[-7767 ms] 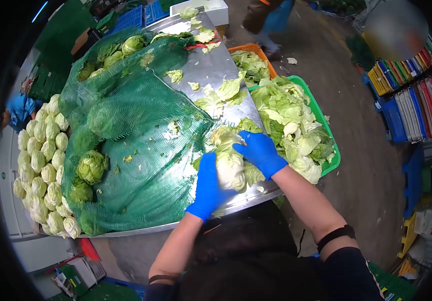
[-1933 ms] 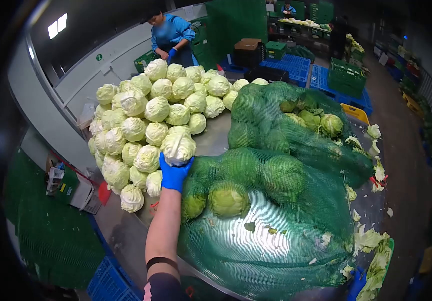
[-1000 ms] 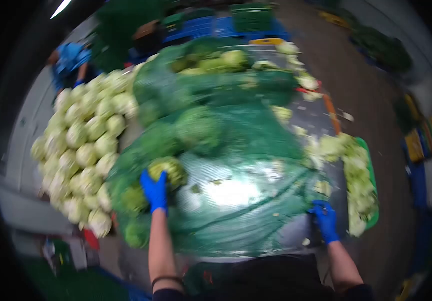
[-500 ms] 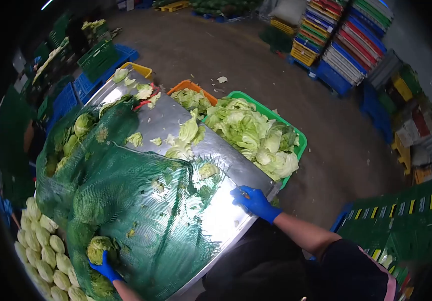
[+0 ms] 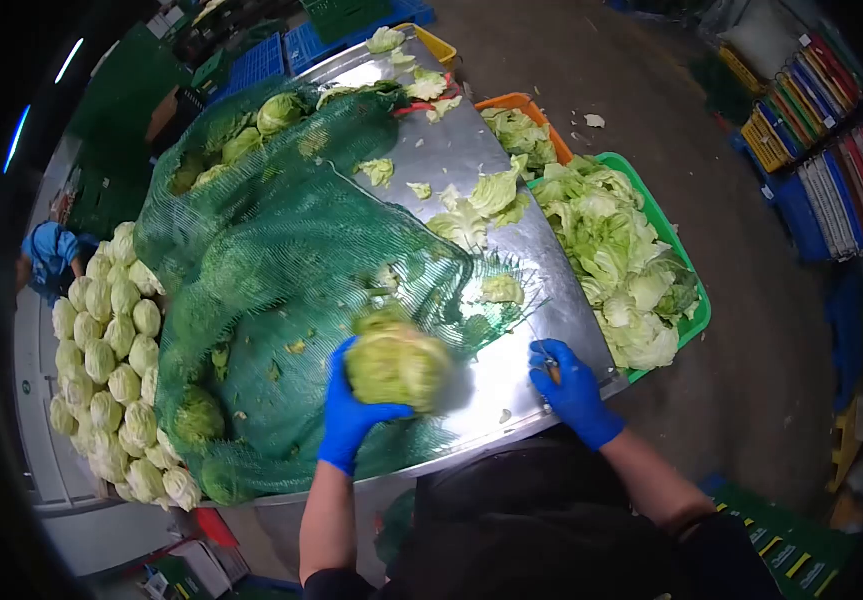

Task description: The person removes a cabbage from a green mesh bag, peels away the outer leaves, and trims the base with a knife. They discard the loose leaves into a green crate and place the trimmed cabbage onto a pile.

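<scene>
My left hand [image 5: 349, 405], in a blue glove, grips a pale green cabbage head [image 5: 398, 368] from its left side and below. The cabbage is blurred and held above the green mesh sack [image 5: 291, 290] spread over the metal table. My right hand [image 5: 573, 392], also gloved in blue, is closed around a small knife [image 5: 553, 372] near the table's front right edge. Only part of its brownish handle and a bit of metal show. More cabbages [image 5: 279, 114] lie within the sack's far end, and another cabbage [image 5: 198, 415] is at its left side.
Loose leaves [image 5: 496, 190] lie on the metal table [image 5: 471, 150]. Beyond its right edge stand a green crate [image 5: 689, 270] and an orange crate [image 5: 551, 135] filled with leaves. Pale stripped heads [image 5: 111, 350] are piled on the left. Behind them is a person in blue [image 5: 49, 255].
My left hand has lifted the cabbage from the sack's near left part and brought it right, towards my right hand. The camera view has turned left. My right hand still holds the knife.
</scene>
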A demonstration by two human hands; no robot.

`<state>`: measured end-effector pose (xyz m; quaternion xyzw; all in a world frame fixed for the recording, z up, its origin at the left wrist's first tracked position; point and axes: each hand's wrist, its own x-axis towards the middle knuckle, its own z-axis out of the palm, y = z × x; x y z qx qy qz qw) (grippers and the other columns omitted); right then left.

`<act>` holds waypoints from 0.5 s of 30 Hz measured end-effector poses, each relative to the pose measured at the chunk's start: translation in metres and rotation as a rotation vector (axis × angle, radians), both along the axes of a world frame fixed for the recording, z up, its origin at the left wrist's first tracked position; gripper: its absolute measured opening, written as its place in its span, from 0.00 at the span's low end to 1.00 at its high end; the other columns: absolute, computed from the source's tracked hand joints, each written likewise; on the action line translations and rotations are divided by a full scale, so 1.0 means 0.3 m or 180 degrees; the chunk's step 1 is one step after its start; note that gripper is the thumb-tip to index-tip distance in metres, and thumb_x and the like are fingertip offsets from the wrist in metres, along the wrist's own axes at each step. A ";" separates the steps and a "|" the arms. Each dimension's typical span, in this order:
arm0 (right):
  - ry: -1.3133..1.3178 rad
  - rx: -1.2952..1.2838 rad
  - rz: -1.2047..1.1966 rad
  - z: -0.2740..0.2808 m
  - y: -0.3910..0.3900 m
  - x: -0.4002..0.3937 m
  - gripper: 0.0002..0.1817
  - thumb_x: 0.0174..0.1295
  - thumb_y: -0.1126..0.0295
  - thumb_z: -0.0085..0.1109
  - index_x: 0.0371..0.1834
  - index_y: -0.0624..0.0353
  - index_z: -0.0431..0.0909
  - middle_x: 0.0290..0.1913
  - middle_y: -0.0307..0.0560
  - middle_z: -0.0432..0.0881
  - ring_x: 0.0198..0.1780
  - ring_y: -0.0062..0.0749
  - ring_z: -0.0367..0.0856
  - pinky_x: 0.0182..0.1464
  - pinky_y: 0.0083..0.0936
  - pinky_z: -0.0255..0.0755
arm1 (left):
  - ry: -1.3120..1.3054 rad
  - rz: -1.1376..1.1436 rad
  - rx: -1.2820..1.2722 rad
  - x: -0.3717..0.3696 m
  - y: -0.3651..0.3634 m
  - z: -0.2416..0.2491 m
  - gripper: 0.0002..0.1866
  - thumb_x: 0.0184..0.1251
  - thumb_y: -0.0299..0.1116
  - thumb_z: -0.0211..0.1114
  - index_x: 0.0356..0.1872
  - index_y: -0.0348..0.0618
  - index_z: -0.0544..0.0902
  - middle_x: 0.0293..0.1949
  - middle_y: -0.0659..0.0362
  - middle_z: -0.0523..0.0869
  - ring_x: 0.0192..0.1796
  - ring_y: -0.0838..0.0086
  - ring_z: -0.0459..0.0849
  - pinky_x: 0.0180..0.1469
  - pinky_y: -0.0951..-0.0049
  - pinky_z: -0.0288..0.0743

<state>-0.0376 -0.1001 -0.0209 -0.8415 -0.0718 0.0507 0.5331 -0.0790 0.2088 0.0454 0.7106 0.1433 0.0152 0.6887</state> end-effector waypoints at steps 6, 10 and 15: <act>-0.0153 -0.0802 0.0535 0.049 -0.077 0.012 0.10 0.62 0.69 0.56 0.45 0.56 0.71 0.30 0.54 0.81 0.28 0.50 0.82 0.29 0.41 0.75 | 0.0160 -0.1164 0.1524 0.147 -0.333 -0.157 0.63 0.23 0.49 0.86 0.67 0.39 0.60 0.60 0.45 0.69 0.62 0.53 0.71 0.64 0.61 0.68; 0.0282 -0.0986 0.0697 0.027 -0.126 0.031 0.09 0.63 0.67 0.54 0.40 0.58 0.70 0.24 0.60 0.78 0.27 0.56 0.80 0.28 0.46 0.72 | 0.0481 -0.1467 0.1975 0.208 -0.360 -0.136 0.72 0.25 0.52 0.84 0.73 0.36 0.48 0.64 0.40 0.66 0.64 0.48 0.68 0.65 0.57 0.66; 0.0668 -0.0975 0.0952 0.086 -0.117 0.073 0.09 0.65 0.66 0.52 0.40 0.60 0.69 0.25 0.63 0.78 0.30 0.61 0.79 0.30 0.48 0.71 | 0.0824 -0.1589 0.2104 0.234 -0.379 -0.112 0.72 0.24 0.53 0.84 0.72 0.34 0.48 0.65 0.40 0.65 0.65 0.47 0.67 0.65 0.57 0.65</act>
